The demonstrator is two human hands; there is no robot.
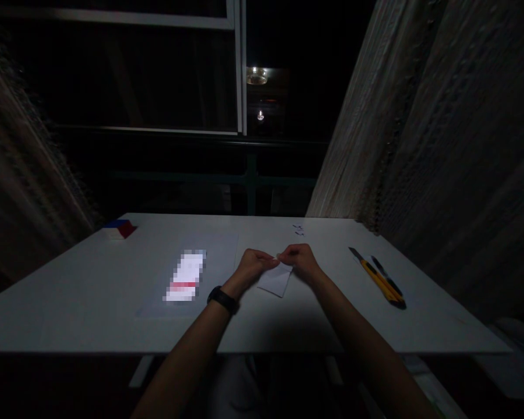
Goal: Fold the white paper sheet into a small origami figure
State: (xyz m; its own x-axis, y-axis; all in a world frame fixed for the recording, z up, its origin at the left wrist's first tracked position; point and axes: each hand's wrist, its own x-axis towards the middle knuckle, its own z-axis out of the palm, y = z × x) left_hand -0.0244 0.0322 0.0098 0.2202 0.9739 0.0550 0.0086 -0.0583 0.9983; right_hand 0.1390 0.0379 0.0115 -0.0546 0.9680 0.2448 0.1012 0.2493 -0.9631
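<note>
A small piece of folded white paper [276, 280] is held between my two hands above the middle of the table. My left hand [255, 263] pinches its upper edge from the left, and a dark band circles that wrist. From the right, my right hand [300, 260] grips the same edge, its thumb and fingertips almost touching those of the left. The paper's lower part hangs toward me with its corners showing. Dim light hides the exact folds under the fingertips.
On the white table [91, 291], a lit phone [186, 276] lies left on a pale sheet. A yellow box cutter [378, 280] and a dark pen [385, 272] lie right. A coloured block [119, 228] sits far left; small dark marks [298, 229] show at the back. Curtains [358, 110] hang beyond.
</note>
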